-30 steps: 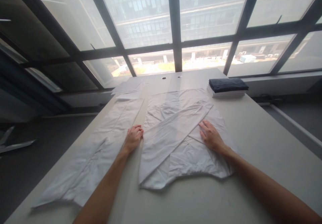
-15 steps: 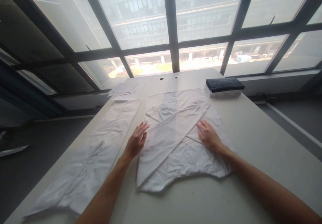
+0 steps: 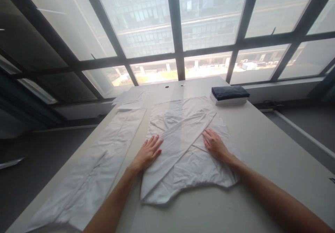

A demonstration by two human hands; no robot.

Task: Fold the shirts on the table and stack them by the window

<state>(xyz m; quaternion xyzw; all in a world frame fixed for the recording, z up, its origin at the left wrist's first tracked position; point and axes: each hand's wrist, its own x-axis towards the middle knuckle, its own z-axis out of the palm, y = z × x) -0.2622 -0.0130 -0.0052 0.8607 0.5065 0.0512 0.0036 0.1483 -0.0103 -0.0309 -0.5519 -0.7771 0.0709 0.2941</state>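
A white shirt [image 3: 180, 145] lies in front of me on the table, one sleeve folded slantwise across its body. My left hand [image 3: 149, 152] rests flat on the shirt's left edge, fingers spread. On the right side my right hand [image 3: 215, 144] lies on the cloth near the edge of the folded sleeve, its fingers loosely stretched and holding nothing. Wrinkles run through the lower part of the shirt. Beside my left forearm a second white garment [image 3: 104, 159] is laid out lengthwise.
The white table [image 3: 261, 177] reaches to a large window wall. A folded dark cloth [image 3: 230, 92] tops a stack of folded white cloths [image 3: 230, 102] at the back right. White paper sheets [image 3: 129, 98] lie at the back left. Two round holes pierce the tabletop's far end.
My left hand has moved right, from the shirt's left edge further onto the cloth, and lies flatter. The right hand stays nearly in place. The view has tilted slightly up.
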